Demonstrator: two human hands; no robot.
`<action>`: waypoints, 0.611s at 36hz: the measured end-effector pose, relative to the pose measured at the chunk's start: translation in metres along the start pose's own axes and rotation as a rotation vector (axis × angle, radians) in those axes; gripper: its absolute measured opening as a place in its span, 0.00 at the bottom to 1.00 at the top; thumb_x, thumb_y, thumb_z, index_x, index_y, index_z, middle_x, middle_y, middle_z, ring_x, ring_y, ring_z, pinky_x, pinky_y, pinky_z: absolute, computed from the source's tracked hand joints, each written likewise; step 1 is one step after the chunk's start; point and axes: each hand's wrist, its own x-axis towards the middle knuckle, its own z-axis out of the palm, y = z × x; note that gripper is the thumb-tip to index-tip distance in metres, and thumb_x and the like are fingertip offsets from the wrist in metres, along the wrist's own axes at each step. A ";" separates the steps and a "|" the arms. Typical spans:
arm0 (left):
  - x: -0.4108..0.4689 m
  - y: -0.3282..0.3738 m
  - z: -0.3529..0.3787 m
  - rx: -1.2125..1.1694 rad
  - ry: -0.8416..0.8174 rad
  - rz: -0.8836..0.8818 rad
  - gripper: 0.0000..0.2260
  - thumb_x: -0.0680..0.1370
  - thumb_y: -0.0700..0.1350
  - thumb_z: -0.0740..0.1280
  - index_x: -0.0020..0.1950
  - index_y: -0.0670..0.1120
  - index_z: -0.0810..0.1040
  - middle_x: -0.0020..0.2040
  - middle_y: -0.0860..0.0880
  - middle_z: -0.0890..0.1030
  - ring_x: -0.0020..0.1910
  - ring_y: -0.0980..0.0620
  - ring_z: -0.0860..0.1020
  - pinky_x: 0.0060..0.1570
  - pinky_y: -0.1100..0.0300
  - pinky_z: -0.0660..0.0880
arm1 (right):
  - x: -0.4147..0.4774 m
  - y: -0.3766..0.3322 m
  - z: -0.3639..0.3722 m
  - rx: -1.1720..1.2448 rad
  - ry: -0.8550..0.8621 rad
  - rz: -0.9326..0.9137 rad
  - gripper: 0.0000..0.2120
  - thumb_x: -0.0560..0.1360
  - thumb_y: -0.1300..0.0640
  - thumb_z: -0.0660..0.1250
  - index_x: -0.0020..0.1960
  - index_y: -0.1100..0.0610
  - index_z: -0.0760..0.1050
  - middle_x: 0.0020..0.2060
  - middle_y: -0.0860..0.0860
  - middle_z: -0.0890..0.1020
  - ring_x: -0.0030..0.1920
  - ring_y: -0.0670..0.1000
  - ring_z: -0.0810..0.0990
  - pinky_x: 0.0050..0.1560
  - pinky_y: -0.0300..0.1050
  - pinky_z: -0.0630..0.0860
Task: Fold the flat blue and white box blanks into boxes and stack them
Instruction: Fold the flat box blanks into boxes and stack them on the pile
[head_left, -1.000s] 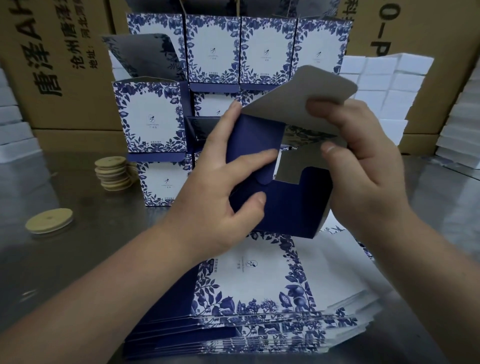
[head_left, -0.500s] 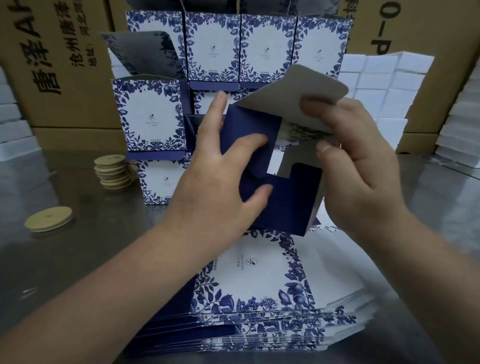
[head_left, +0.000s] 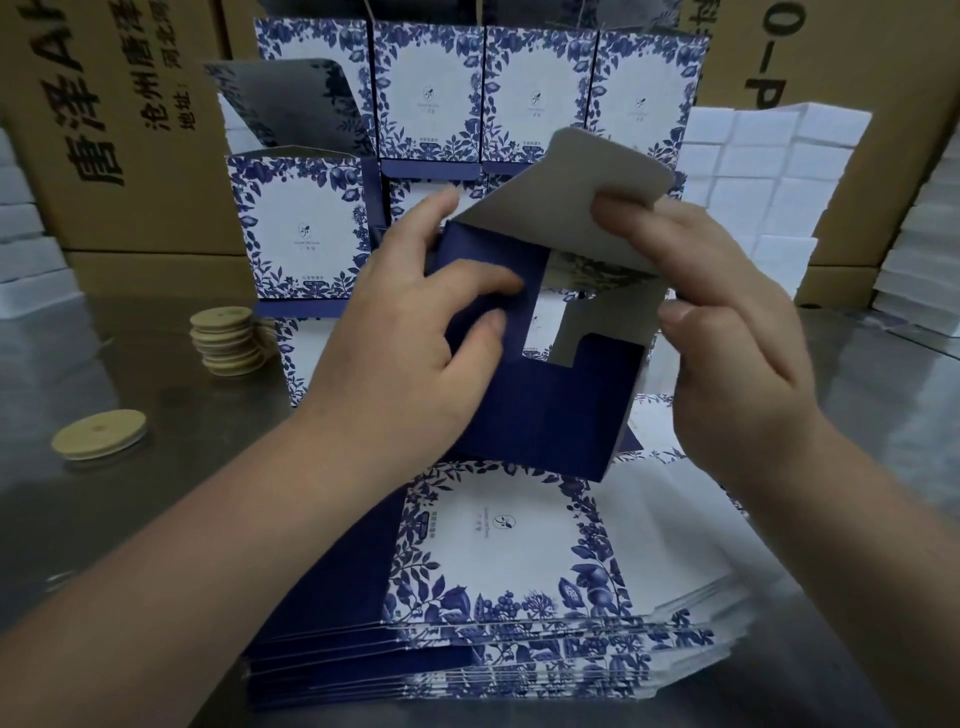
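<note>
Box (head_left: 545, 415), half folded, is held up between both hands, directly above the pile of flat blanks (head_left: 509, 540) that lies on the worktop (head_left: 130, 493). Its long axis is tilted up and away from the body. The left hand (head_left: 410, 343) is curled round the dark blue side; the right hand (head_left: 727, 332) pinches the grey lid flap (head_left: 587, 197). Both hands are equally near. Finished boxes (head_left: 431, 88) are stacked behind, and nothing is seen inside any.

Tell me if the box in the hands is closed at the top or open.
Open. On the box, the right hand pinches the grey flap lifted up, and a gap shows beneath it.
</note>
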 end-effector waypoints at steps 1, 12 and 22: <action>0.002 -0.001 -0.001 -0.005 0.001 0.006 0.10 0.73 0.45 0.62 0.50 0.57 0.77 0.73 0.49 0.62 0.71 0.54 0.61 0.68 0.67 0.57 | 0.009 0.005 -0.001 0.022 -0.033 0.117 0.18 0.77 0.68 0.53 0.65 0.66 0.70 0.61 0.52 0.75 0.65 0.43 0.70 0.54 0.26 0.67; 0.008 -0.005 -0.010 -0.083 -0.088 0.121 0.16 0.72 0.39 0.62 0.56 0.55 0.72 0.60 0.56 0.66 0.62 0.63 0.65 0.64 0.73 0.58 | -0.005 -0.003 0.002 0.079 -0.010 -0.159 0.33 0.64 0.76 0.52 0.65 0.56 0.65 0.60 0.43 0.70 0.62 0.38 0.69 0.65 0.35 0.65; 0.009 -0.005 -0.013 -0.052 -0.091 0.133 0.17 0.73 0.39 0.62 0.61 0.45 0.76 0.55 0.56 0.68 0.57 0.62 0.68 0.60 0.76 0.60 | -0.003 0.006 0.005 0.033 -0.004 -0.186 0.25 0.68 0.65 0.57 0.63 0.49 0.64 0.61 0.41 0.69 0.64 0.41 0.68 0.66 0.37 0.64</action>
